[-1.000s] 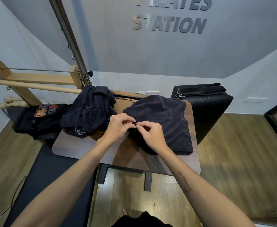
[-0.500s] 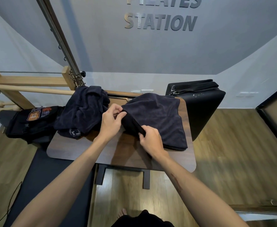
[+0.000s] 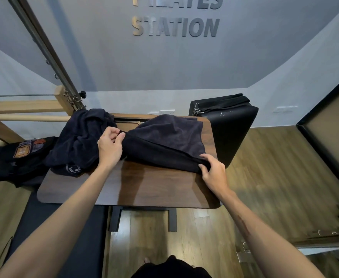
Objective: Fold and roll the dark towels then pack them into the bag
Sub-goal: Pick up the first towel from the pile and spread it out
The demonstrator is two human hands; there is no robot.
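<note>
Both hands have moved apart since a moment ago, stretching the near edge of the dark towel across the wooden table. Left hand pinches one corner; right hand curls its fingers around the other — the fingertips are hidden in cloth. A crumpled towel pile sits left, partly covering the black bag.
</note>
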